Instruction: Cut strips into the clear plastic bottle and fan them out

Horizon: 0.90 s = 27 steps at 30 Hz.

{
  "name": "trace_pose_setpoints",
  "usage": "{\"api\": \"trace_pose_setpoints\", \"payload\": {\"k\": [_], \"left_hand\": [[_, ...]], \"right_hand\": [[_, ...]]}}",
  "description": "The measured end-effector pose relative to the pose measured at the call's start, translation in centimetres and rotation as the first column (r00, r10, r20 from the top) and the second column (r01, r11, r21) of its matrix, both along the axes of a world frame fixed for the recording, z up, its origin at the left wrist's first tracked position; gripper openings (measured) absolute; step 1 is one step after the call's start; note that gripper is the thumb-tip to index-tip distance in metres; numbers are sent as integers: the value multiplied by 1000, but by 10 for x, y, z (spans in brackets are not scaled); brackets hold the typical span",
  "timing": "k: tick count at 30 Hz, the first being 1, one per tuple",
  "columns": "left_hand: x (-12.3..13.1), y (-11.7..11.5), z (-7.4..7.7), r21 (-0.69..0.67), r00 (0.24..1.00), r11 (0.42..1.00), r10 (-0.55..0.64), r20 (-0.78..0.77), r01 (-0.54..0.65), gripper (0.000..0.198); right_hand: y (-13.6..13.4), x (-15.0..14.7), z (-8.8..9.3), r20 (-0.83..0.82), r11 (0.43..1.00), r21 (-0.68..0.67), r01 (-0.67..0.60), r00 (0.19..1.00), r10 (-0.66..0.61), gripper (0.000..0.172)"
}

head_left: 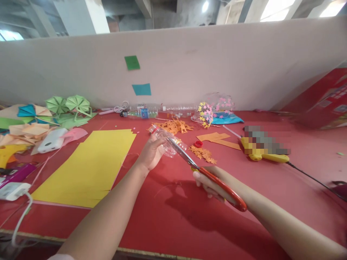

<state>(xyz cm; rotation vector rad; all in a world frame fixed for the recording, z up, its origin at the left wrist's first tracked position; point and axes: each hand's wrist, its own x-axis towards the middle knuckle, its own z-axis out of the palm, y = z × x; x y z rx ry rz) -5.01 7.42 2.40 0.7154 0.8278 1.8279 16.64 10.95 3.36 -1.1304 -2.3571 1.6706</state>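
Above the red table, my left hand (151, 153) is closed round the neck end of a clear plastic bottle piece (170, 147), which lies tilted with its mouth pointing up and left. My right hand (210, 184) grips a pair of scissors (223, 187) with red handles. Their blades reach up and left across the bottle piece, close to my left fingers. Whether the blades are cutting the plastic I cannot tell. Just beyond the scissors lie a red bottle cap (198, 144) and a pile of small orange paper stars (203, 154).
Yellow paper sheets (89, 166) lie on the left, near folded paper pieces (27, 131) and a white power bank (51, 140). Orange paper scraps (173, 125), bottles (143, 112) and a star-covered bottle (205, 114) stand along the back partition (173, 65). A yellow glue gun (271, 157) with a cord is at right.
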Motion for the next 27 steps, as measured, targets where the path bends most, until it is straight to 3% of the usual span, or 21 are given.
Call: {"api": "trace_pose_setpoints", "payload": {"k": [5,13,20,27], "left_hand": [[2,0,-1,7,1000,1000,7,-4,-7,38],[1,1,-2,-5,1000,1000,20,0,-20,36],[-1,1,-2,3,1000,1000,15,-15,-15,37],[4,2,-4,0,999,1000,-23,-31,23,46]], "right_hand": [[-5,-3,8,15,998,-29,62,998,-61,52],[-9,-7,15,120,994,44,99,987,-104,45],[-4,-4,7,26,998,-23,51,998,-50,48],[1,0,-1,-18,1000,4,16,1000,-16,53]]}}
